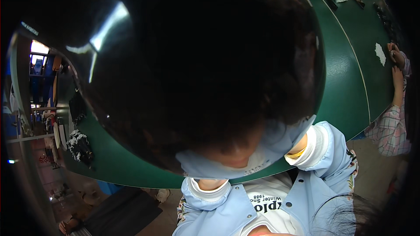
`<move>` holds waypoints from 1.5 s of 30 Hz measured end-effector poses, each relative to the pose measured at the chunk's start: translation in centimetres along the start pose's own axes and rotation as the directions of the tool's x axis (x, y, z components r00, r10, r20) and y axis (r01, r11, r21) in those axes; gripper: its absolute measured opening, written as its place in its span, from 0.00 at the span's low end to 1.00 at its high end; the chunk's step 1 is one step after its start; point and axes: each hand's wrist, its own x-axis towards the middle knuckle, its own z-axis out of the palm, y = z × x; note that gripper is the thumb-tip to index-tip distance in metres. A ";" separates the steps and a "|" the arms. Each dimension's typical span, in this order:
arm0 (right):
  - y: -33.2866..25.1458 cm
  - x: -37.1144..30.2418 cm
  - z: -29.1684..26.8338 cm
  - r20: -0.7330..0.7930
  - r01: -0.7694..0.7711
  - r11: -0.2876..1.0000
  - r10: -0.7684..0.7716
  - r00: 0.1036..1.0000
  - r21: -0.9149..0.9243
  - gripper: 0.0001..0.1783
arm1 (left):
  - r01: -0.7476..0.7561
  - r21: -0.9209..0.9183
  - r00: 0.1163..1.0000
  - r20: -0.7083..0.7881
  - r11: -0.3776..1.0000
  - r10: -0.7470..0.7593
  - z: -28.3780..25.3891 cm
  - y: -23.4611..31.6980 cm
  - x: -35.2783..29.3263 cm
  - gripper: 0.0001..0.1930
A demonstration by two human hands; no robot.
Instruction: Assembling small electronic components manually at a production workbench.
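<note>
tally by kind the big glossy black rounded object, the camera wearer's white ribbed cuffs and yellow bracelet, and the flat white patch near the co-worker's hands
glossy black rounded object: 1
white ribbed cuffs: 2
yellow bracelet: 1
flat white patch: 1
total: 5

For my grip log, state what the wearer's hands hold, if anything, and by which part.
Cannot be told: both hands are hidden behind the large, glossy black dome, and whether they grip it or anything else does not show.
</note>
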 end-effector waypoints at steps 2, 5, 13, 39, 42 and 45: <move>0.1 -0.1 0.0 0.000 0.016 1.000 -0.016 1.000 0.010 0.05 | 0.008 -0.010 1.000 -0.009 1.000 -0.008 0.2 0.1 0.0 0.05; -0.1 -0.2 0.0 -0.008 -0.016 1.000 0.016 1.000 0.009 0.06 | 0.004 0.009 1.000 -0.020 1.000 -0.004 0.5 0.0 0.0 0.05; -0.6 0.0 0.0 0.018 0.129 0.991 -0.129 0.992 -0.024 0.07 | -0.056 0.061 0.997 -0.042 0.997 0.058 0.6 -0.1 -0.2 0.06; -0.5 -0.2 -0.2 0.060 0.089 0.993 -0.084 0.995 -0.082 0.08 | -0.106 0.147 0.994 -0.020 0.983 0.110 0.5 0.0 -0.4 0.05; -0.5 -0.2 0.0 0.036 0.065 0.996 -0.063 0.997 -0.064 0.08 | -0.127 0.165 0.991 -0.018 0.978 0.132 0.4 -0.1 -0.4 0.05; -0.4 -0.2 -0.1 0.048 0.074 0.997 -0.072 0.996 -0.033 0.08 | -0.124 0.151 0.990 -0.052 0.981 0.133 0.4 -0.2 -0.4 0.05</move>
